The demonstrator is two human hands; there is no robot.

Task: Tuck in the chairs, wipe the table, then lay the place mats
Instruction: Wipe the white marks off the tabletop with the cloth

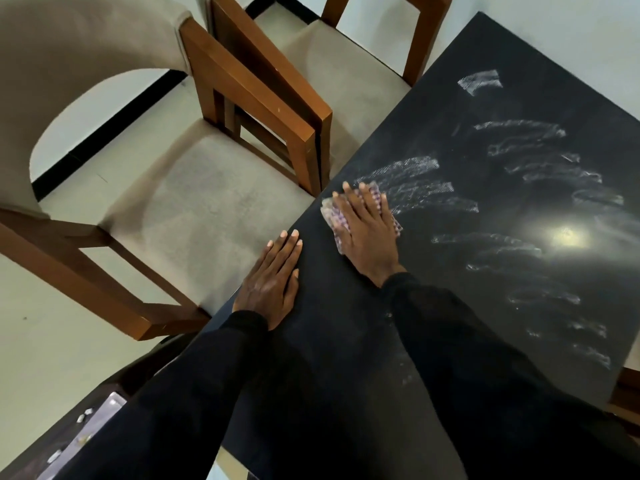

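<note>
Right, wiping is on: the checked cloth (329,213) lies flat on the black counter (433,306), close to its left edge and just beside the near chair (207,209). It's thin, soft and light, and probably damp, going by the pale streaks (415,188) to its right. I'd expect it to bunch or skid unless pinned from above, so a flat palm over its middle is the hold. And the right hand (367,233) does just that: fingers straight and spread, pressing down, gripping nothing. The left hand (273,282) rests flat and released on the counter edge.
</note>
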